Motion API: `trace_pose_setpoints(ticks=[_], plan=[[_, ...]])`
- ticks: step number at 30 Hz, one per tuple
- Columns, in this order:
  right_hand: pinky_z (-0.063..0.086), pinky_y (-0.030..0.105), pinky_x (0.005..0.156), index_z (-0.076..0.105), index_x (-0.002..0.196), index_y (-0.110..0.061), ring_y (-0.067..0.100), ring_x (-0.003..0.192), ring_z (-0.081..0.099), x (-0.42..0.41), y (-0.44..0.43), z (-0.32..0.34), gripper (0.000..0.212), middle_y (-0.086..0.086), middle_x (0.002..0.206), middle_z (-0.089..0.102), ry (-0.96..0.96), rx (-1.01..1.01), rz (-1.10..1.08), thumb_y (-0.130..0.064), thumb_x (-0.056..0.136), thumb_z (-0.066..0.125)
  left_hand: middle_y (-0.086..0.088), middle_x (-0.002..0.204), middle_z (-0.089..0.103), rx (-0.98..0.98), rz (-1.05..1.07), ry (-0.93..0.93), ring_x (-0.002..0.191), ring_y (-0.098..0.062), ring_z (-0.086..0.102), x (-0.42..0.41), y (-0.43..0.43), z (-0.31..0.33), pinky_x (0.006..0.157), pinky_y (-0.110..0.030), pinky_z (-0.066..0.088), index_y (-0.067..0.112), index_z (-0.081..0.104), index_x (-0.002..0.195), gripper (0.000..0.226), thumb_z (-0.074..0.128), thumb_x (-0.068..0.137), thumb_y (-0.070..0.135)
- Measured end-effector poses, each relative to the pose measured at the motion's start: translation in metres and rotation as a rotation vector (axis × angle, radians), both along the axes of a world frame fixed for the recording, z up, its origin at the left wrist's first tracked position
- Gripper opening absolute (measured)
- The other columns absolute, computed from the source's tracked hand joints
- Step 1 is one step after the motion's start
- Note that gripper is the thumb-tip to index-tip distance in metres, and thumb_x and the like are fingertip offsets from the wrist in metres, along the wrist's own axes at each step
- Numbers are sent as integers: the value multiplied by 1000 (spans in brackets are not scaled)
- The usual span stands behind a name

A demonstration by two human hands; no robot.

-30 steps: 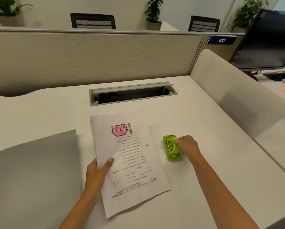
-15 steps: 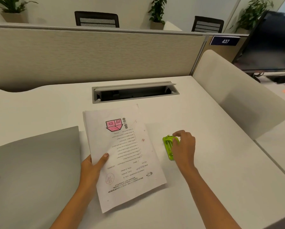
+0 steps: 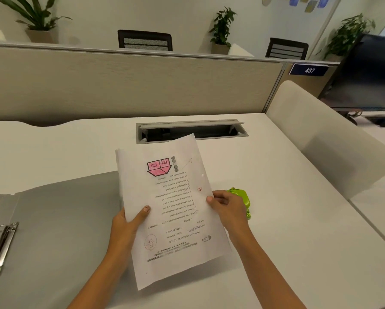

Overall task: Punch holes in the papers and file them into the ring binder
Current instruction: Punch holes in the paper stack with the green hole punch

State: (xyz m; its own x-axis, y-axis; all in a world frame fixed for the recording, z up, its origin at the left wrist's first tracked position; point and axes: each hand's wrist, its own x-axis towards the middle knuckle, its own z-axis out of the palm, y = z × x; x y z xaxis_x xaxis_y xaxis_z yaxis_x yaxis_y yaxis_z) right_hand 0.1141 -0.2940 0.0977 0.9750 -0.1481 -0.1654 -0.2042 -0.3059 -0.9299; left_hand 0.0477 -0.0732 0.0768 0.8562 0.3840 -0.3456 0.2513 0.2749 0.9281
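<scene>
A thin stack of white papers (image 3: 176,210) with upside-down print and a pink drawing is held up off the desk. My left hand (image 3: 129,221) grips its left edge, thumb on top. My right hand (image 3: 228,208) pinches its right edge. Just behind my right hand a small green hole punch (image 3: 242,198) lies on the desk, partly hidden by the fingers. An open grey ring binder (image 3: 60,219) lies flat at the left, its metal rings (image 3: 3,241) near the left edge.
A grey cable tray (image 3: 191,130) is sunk into the white desk (image 3: 298,219) behind the papers. A beige partition (image 3: 120,85) closes the far side. A rounded beige divider (image 3: 327,139) stands at the right, with a dark monitor (image 3: 369,74) beyond it.
My right hand left the green punch and took hold of the papers' right edge. The papers rose off the desk and now sit between both hands.
</scene>
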Motion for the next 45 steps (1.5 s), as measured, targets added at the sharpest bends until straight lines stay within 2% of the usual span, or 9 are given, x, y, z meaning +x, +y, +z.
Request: trace_pose_setpoints(ticks=[5, 9, 13, 16, 23, 30, 33, 39, 45], plan=[[44, 3, 55, 73, 97, -18, 8, 78, 66, -4, 1, 34, 14, -3, 88, 73, -123, -151, 72, -19, 84, 69, 0, 131, 59, 95, 177, -139, 108, -19, 64, -7, -4, 17, 86, -39, 53, 28, 36, 132, 60, 70, 83, 21], [45, 7, 63, 73, 101, -18, 5, 77, 66, -4, 6, 63, 17, -5, 91, 73, -276, -376, 188, -25, 87, 65, -2, 156, 18, 617, 300, -427, 141, -8, 21, -7, -8, 54, 103, -5, 28, 29, 14, 143, 90, 74, 78, 13], [46, 8, 66, 70, 100, -19, 8, 75, 63, -3, 21, 94, 17, -3, 95, 72, -488, -586, 350, -25, 92, 57, -4, 158, 19, 1308, -51, -681, 148, -20, 7, 7, -9, 94, 121, -46, 5, 20, 27, 146, 73, 67, 85, 22], [54, 28, 87, 67, 108, -17, 18, 89, 65, -3, 37, 115, 22, 4, 106, 70, -638, -805, 500, -26, 89, 62, -7, 147, 44, 1716, -283, -689, 142, -27, 30, 17, -23, 114, 119, -51, 11, 13, 48, 137, 61, 66, 84, 37], [54, 30, 59, 67, 74, -12, 20, 58, 65, -9, 54, 137, 33, 6, 70, 70, -1198, -988, 598, -24, 55, 90, 2, 118, 65, 1558, -439, -278, 97, -16, 65, 11, -24, 136, 75, -16, 37, 30, 48, 129, 42, 37, 93, 50], [26, 40, 117, 49, 136, -7, 28, 138, 37, -19, 59, 115, 47, 14, 143, 47, -1203, -898, 410, -1, 90, 49, 2, 81, 70, 1218, -256, -390, 61, -13, 65, 8, -5, 113, 53, -18, 51, 22, 61, 97, 41, 29, 93, 47], [25, 44, 118, 30, 146, -9, 23, 147, 16, -26, 54, 101, 60, 10, 156, 24, -1099, -712, 320, -1, 91, 52, 7, 73, 68, 1030, -195, -371, 55, -8, 63, 8, -1, 102, 45, -12, 45, 21, 65, 96, 35, 37, 95, 41], [44, 32, 103, 18, 146, -28, 14, 137, 33, -42, 48, 54, 71, -4, 153, 26, -497, -159, -119, -20, 90, 61, 2, 78, 71, 531, -51, -262, 68, -17, 69, 8, 0, 84, 54, -22, 54, 26, 64, 85, 22, 47, 96, 35], [54, 31, 73, 55, 107, -25, 13, 91, 64, -38, 26, 12, 14, 2, 107, 66, -85, 88, -109, -21, 93, 55, 0, 93, 76, 175, -36, -108, 83, -22, 73, 8, 2, 53, 75, -42, 59, 21, 69, 104, 27, 50, 95, 39]])
